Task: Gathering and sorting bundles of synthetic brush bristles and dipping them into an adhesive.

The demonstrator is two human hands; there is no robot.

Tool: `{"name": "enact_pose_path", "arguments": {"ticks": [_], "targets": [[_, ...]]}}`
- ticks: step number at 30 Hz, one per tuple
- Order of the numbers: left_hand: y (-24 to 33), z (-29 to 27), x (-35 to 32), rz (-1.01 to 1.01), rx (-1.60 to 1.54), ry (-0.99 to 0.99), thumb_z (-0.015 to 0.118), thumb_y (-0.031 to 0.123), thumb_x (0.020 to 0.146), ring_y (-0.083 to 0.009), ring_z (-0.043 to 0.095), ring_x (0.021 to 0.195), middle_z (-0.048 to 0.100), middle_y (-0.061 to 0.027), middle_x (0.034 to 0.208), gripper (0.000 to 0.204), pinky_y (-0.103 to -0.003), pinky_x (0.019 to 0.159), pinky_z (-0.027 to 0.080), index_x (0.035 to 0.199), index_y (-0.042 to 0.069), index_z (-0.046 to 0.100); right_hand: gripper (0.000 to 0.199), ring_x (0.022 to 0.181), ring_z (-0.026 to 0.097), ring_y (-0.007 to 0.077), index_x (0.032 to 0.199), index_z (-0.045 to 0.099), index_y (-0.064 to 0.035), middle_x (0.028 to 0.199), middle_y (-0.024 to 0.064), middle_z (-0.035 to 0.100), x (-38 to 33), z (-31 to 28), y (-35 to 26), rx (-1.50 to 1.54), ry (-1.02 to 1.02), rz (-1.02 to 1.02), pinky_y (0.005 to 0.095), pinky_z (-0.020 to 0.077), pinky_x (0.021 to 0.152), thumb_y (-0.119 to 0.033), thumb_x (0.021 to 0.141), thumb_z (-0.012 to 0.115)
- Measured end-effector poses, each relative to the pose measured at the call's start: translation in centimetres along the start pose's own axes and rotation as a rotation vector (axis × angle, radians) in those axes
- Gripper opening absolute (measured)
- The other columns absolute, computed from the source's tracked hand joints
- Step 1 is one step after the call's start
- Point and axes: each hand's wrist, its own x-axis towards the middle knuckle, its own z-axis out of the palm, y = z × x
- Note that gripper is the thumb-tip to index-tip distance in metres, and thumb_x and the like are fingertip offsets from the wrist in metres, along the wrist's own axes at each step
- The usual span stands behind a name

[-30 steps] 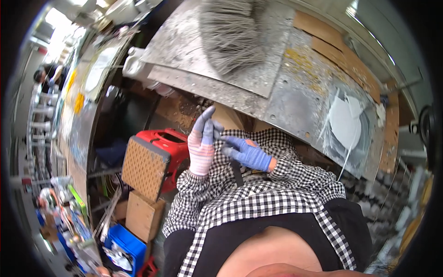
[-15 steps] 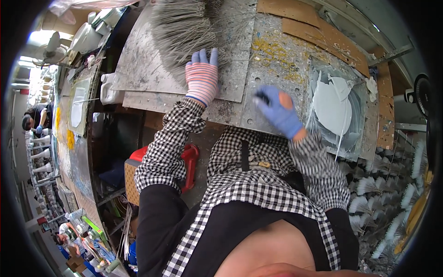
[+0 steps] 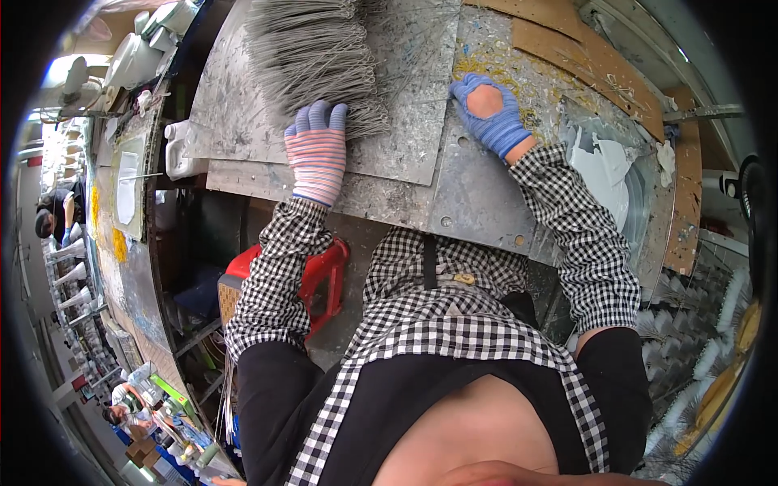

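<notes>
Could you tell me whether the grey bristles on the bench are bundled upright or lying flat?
Lying flat. The bristles are spread in a fanned heap across the metal sheet, with the left hand resting palm-down at their near edge.

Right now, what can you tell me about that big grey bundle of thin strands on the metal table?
The grey bundle is a thick heap of thin, straight, wire-like strands, all lying roughly parallel and fanned a little at the near end. It lies flat on a scratched, paint-flecked metal sheet at the far left of the work surface. The left hand, in a striped glove, rests its fingertips on the bundle's near edge; the right hand lies apart from it.
</notes>
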Motion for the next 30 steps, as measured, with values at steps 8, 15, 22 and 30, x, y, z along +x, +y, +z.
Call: {"name": "enact_pose_path", "arguments": {"ticks": [8,15,22,30], "targets": [[1.5,-0.3,1.2,-0.159,0.032,-0.059,0.058,0.023,0.092,-0.0225,0.059,0.115,0.062,-0.0055,0.122,0.035,-0.042,0.095,0.045,0.127,0.013,0.057,0.019,0.09,0.061,0.0305,0.099,0.059,-0.004,0.091,0.0131,0.059,0.4,-3.5,1.5,0.172,0.086,-0.326,0.0414,0.0507,0.08,-0.014,0.084,0.065],[2.0,0.6,1.3,-0.212,0.081,-0.05,0.056,0.021,0.092,-0.0255,0.059,0.111,0.062,-0.0061,0.119,0.029,-0.044,0.093,0.045,0.12,0.014,0.06,0.017,0.087,0.064,0.0262,0.101,0.062,-0.0089,0.09,0.0079,0.062,7.9,-4.4,-9.4,0.286,0.346,-0.58,0.0363,0.0546,0.078,-0.016,0.086,0.066],[2.0,1.5,1.1,-0.248,0.059,-0.081,0.053,0.02,0.094,-0.0277,0.053,0.126,0.052,-0.0108,0.139,0.04,-0.043,0.096,0.045,0.132,0.01,0.054,0.024,0.093,0.065,0.0261,0.104,0.064,-0.0126,0.094,0.0073,0.063,15.6,-0.9,-11.8,0.063,0.148,-0.669,0.0367,0.053,0.079,-0.021,0.082,0.068],[1.6,0.3,2.6,-0.241,0.029,-0.105,0.054,0.021,0.09,-0.0243,0.063,0.1,0.064,-0.0053,0.104,0.026,-0.046,0.096,0.045,0.114,0.012,0.061,0.014,0.078,0.067,0.0332,0.094,0.063,-0.0114,0.086,0.0128,0.064,17.0,-2.5,-11.4,0.151,0.24,-0.664,0.0444,0.0528,0.065,-0.014,0.082,0.057]]}}
